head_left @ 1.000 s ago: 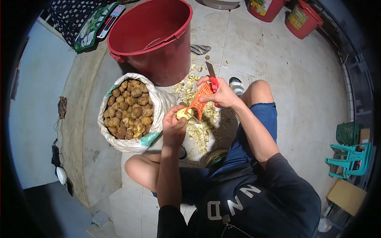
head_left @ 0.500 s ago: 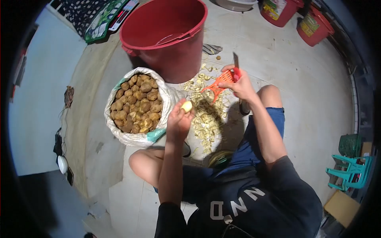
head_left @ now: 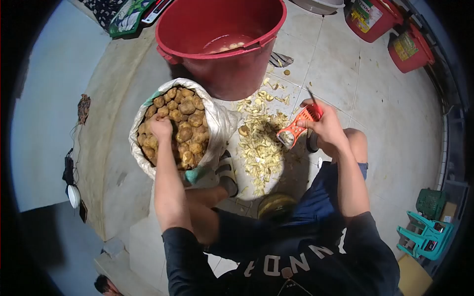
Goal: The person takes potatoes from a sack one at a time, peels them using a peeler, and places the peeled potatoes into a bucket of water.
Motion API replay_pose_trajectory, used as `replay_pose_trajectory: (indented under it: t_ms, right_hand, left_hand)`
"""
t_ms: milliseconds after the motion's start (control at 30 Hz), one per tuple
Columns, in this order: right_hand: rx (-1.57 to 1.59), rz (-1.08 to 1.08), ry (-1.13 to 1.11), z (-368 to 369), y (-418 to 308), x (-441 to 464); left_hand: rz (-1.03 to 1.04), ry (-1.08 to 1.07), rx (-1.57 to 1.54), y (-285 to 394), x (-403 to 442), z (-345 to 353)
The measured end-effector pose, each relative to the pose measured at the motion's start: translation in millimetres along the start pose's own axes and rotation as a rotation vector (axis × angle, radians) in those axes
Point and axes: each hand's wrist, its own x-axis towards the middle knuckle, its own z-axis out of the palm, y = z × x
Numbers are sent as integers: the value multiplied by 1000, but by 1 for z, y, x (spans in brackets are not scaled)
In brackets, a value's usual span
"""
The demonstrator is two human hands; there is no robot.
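Observation:
My left hand [head_left: 162, 128] is inside the white woven sack [head_left: 217, 111], fingers curled down among the unpeeled potatoes [head_left: 185, 134]. Whether one is in its grasp is hidden. In my right hand [head_left: 328, 123] are an orange peeler [head_left: 295, 129] and a knife with a red handle [head_left: 317, 111], its dark blade pointing away from me. The peeler's head hangs over a heap of potato peelings [head_left: 261, 148] on the floor. Behind the sack stands a large red tub [head_left: 222, 76], with pale peeled potatoes [head_left: 231, 47] in the water at its bottom.
Two smaller red buckets [head_left: 373, 19] stand at the far right, near a pale basin [head_left: 318, 5]. A striped cloth [head_left: 281, 59] lies beside the tub. Teal plastic stools [head_left: 424, 236] are at the right. Part of another person's head [head_left: 103, 284] shows at the bottom left.
My left hand has moved left into the sack and no longer holds the peeled potato. My right hand, still with peeler and knife, has shifted slightly lower and right. The view has shifted.

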Motion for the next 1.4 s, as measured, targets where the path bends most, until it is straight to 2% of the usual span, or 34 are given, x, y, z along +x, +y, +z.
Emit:
replay_pose_trajectory:
  t_ms: [33, 100, 133, 200, 300, 333, 433, 567, 633, 700, 733, 767, 833, 900, 967, 1033, 1067, 1167, 1233, 1300, 1333, 1367, 1400]
  right_hand:
    - [-201, -50, -1, 1, -1, 4]
    - [-237, -63, -9, 5, 1, 14]
    - [-302, -39, -15, 6, 3, 19]
    - [-392, 12, -30, 7, 1, 28]
    - [-462, 86, -60, 8, -5, 36]
    - [-421, 50, -53, 9, 1, 37]
    - [-404, 50, -34, 11, 2, 40]
    - [-422, 53, -49, 12, -1, 42]
    - [-421, 60, -46, 11, -3, 41]
    - [-420, 60, -46, 10, -2, 40]
    - [-422, 60, -37, 10, 1, 40]
    - [-422, 59, -31, 11, 3, 39]
    - [-417, 83, -46, 13, 3, 37]
    - [-423, 106, -54, 14, 2, 34]
    - [-314, 6, -1, 17, 2, 32]
    - [-279, -21, 33, 21, 10, 30]
    - [-239, -22, 51, 24, 11, 28]
    - [-187, -4, 106, 27, 27, 25]
    - [211, -13, 79, 29, 26, 20]
    - [336, -11, 45, 33, 21, 13]
    - [460, -26, -10, 34, 19, 9]
    - [465, -14, 9, 38, 22, 4]
    - [368, -54, -27, 42, 24, 1]
  left_hand:
    - [-48, -60, 23, 3, 12, -1]
    - [-110, -111, 260, 10, 28, 2]
    - [-116, -118, 261, 17, 34, 4]
    - [-181, -255, 500, 30, 43, 11]
    - [-150, -341, 599, 32, 59, 29]
    - [-133, -327, 660, 34, 60, 34]
    - [-56, -283, 700, 18, 70, 46]
    - [-71, -286, 658, 16, 77, 41]
    - [-95, -328, 641, 33, 71, 21]
    - [-266, -318, 492, 40, 65, 10]
    - [-275, -204, 438, 33, 61, 11]
    - [-279, -192, 443, 21, 58, 14]
    - [-467, -457, -686, 4, 52, 8]
    - [-445, -554, -1151, 26, 31, 2]
    - [-411, -788, -1543, 62, 5, -14]
    - [-327, -903, -1657, 98, -31, -25]
    - [-391, -914, -1711, 107, -49, -25]
    - [-57, -1056, -1453, 128, -100, -24]
    - [41, -975, -1138, 156, -151, -49]
    - [73, -1088, -1034, 151, -179, -44]
    - [183, -1075, -976, 152, -194, -43]
    - [291, -1060, -916, 151, -208, -44]
    - [264, -1123, -866, 158, -215, -57]
